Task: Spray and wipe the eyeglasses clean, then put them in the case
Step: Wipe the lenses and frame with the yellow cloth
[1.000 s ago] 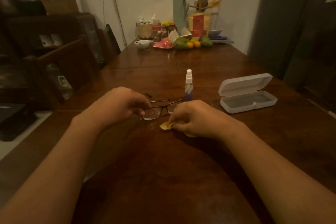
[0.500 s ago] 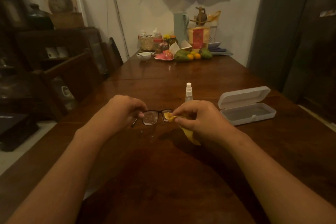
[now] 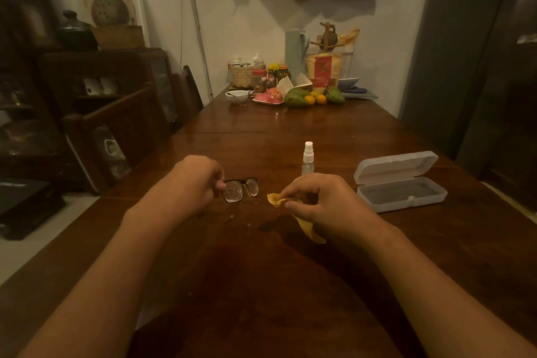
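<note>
Currently the wipe step, by my read. Left hand (image 3: 197, 180) curls round the left end of the eyeglasses (image 3: 241, 189), keeping them low at the surface (image 3: 261, 285); resting or lifted, cannot tell. Lenses look spotted with droplets. Yellow cloth (image 3: 276, 200) sits just beside the right lens, not touching, pinched by the right hand (image 3: 322, 203). Spray bottle (image 3: 308, 158) stands upright behind that hand. Case (image 3: 404, 205) lies open and empty, far right. Next move likely needs the cloth pressed onto a lens and the frame steadied. Count: two hands, one eyeglasses, one cloth, one bottle, one case.
</note>
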Motion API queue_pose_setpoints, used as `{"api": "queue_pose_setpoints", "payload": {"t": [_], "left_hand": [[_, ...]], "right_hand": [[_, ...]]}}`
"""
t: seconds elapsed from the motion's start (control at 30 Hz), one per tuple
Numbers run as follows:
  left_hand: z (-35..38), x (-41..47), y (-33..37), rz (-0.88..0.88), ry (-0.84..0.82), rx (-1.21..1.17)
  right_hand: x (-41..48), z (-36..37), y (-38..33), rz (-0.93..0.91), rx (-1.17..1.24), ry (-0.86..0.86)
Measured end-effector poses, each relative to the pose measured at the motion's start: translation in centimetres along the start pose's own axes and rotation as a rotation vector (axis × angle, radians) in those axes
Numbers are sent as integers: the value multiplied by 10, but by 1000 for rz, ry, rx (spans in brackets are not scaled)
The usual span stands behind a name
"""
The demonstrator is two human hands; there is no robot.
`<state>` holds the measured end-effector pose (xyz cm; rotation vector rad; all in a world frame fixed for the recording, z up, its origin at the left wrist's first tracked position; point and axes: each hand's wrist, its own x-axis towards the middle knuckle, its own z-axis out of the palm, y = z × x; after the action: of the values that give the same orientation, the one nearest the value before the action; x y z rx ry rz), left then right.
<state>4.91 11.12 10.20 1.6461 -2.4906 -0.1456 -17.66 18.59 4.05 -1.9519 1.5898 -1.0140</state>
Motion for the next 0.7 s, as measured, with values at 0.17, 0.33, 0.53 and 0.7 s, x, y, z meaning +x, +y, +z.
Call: {"api": "queue_pose_setpoints", "payload": {"t": [0.17,0.33,0.53,0.7], "left_hand": [[1,-5,-1,-16,60,-103],[1,-3,4,-75,-36,-164],[-4,-7,1,-159,-100,-60],[-9,-2,-1,-296,-106,-86]], "right_hand": [[0,1,0,-9,-16,-11],[-1,1,-1,-2,9,-33],[-2,0,-2,-5,-29,-55],[-3,0,-4,-23,-40,-67]]}}
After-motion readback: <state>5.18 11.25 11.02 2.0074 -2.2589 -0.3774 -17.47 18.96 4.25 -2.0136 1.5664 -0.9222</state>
